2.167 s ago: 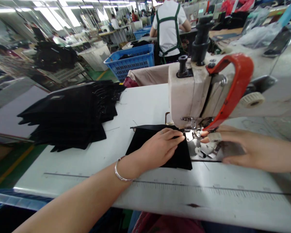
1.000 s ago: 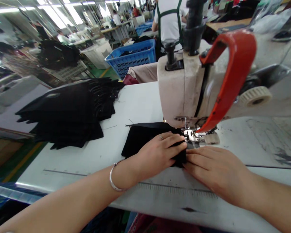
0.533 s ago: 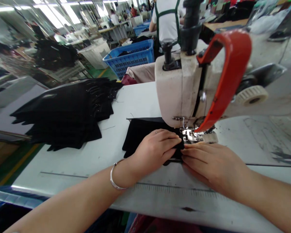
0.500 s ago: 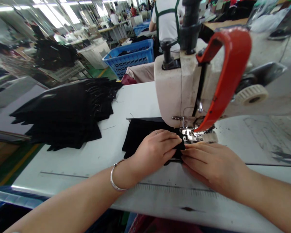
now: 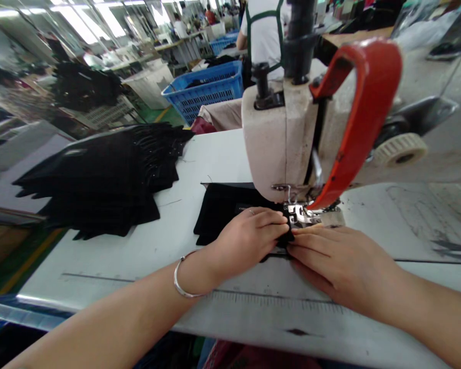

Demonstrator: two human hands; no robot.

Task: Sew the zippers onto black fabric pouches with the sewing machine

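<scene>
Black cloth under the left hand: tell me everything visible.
The black cloth looks matte and layered, with a small dark label. It lies flat on the pale table, its right edge beside the metal presser foot. The left hand rests on it, hiding part; the right hand touches its near right corner.

Bright windows (image 5: 80, 25) glare at upper left; outer edges smear.

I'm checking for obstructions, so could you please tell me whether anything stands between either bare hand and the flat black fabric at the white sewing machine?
Nothing visible does: the bare left hand lies on the flat black fabric, and the bare right hand reaches its right edge, beside the shiny metal presser foot.
</scene>
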